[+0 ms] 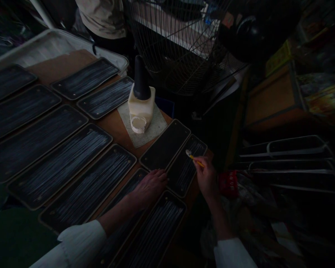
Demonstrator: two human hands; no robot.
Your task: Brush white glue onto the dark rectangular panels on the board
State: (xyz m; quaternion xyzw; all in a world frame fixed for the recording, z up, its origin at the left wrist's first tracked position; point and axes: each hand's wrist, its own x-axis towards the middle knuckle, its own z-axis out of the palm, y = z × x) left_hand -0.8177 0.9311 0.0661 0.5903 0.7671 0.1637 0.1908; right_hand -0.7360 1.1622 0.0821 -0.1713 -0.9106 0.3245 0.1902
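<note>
Head view showed two bare hands at work over a brown table (111, 128) in the centre of the frame. The right hand (207, 178), right of centre, was closed in a fingertip pinch on a small yellow-handled brush (197, 160). The grip sat on the handle, presumably to keep the fingers clear of the pale tip and allow fine steering. The tip was over a dark panel (181, 176) with pale lengthwise streaks; contact could not be confirmed.

The left hand (151, 183), at lower centre, lay palm down, loosely spread and grasping nothing. Its fingertips rested by the near ends of the streaked panel and a plain panel (165, 145) beside it, probably as a steadying support; which one they pressed could not be told.

Above centre, a cream bottle (141, 106) with a black cone (141, 80) on top stood upright on a grey sheet (138, 139), likely positioned for short reach, with the sheet guarding the table against drips. Further streaked panels (92, 186) lay flat in rows at left, streaked faces up, an arrangement that probably protected the streaks from smearing.
</note>
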